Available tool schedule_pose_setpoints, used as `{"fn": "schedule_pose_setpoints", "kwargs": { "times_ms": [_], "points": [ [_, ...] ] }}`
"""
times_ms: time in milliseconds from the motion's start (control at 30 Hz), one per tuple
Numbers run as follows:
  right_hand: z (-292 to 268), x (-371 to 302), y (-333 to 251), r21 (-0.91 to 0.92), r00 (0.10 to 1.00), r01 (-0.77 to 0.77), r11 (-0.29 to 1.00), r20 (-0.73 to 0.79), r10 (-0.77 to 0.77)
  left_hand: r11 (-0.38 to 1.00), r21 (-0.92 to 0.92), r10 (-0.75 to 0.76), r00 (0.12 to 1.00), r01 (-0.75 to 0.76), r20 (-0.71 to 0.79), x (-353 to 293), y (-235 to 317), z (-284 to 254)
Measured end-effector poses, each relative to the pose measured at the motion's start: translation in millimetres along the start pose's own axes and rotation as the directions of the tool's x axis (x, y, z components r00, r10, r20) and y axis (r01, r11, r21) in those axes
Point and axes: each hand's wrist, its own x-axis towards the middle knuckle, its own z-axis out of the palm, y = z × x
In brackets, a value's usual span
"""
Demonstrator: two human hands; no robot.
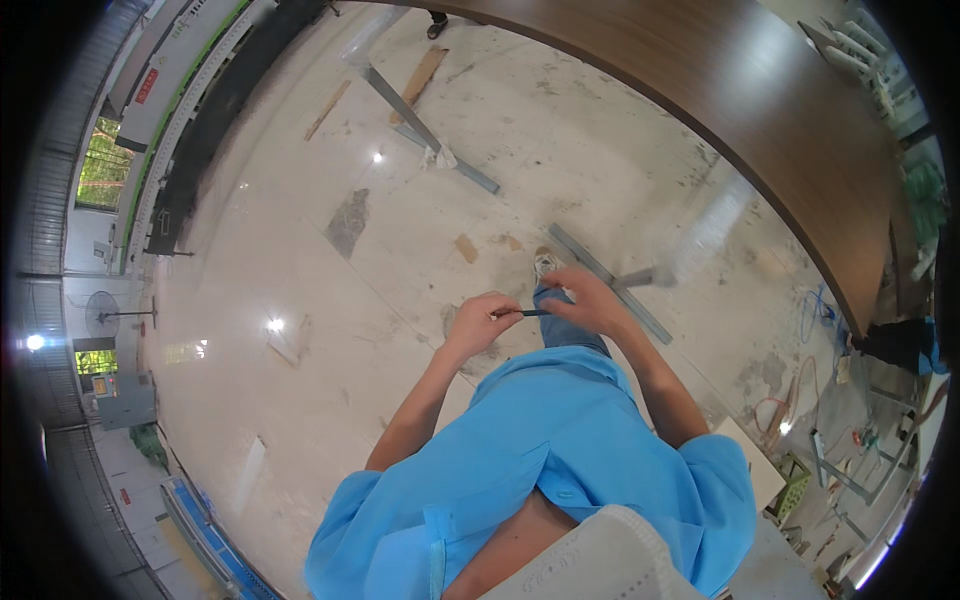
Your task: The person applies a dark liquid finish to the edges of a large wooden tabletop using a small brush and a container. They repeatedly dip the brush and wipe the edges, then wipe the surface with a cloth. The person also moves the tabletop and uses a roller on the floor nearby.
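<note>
A thin dark rod-like tool [528, 313] lies level between both hands, in front of the chest and above the floor; left hand [480, 322] has its fingers curled and pinching the tool's left end, right hand [588, 300] is closed over the right end. A grey metal strip [640, 277] juts right from the right hand, its far end blurred. Beyond: pale stained floor [300, 260], metal channels [420, 125] far, curved brown wooden counter [720, 90] far right, blue shirt [540, 450] near.
</note>
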Motion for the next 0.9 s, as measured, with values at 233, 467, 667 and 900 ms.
{"fn": "schedule_pose_setpoints", "kwargs": {
  "times_ms": [233,467,667,900],
  "points": [
    [11,168,-16,-0.040,0.937,0.025,0.999,0.348,-0.010,0.999,-0.016,-0.053,0.994,0.052,-0.093,99,-10,-95],
    [7,298,-15,-0.053,0.933,0.133,0.990,0.345,-0.107,0.994,-0.081,-0.089,0.953,0.069,-0.290,173,-22,-161],
    [-3,396,-7,-0.138,0.957,0.234,0.962,0.208,-0.203,0.951,-0.295,-0.215,0.881,0.090,-0.422,242,-51,-203],
    [-78,519,-19,0.043,0.983,-0.074,0.996,-0.166,0.080,0.925,-0.368,-0.244,0.895,0.098,-0.374,352,-108,-284]
  ]
}}
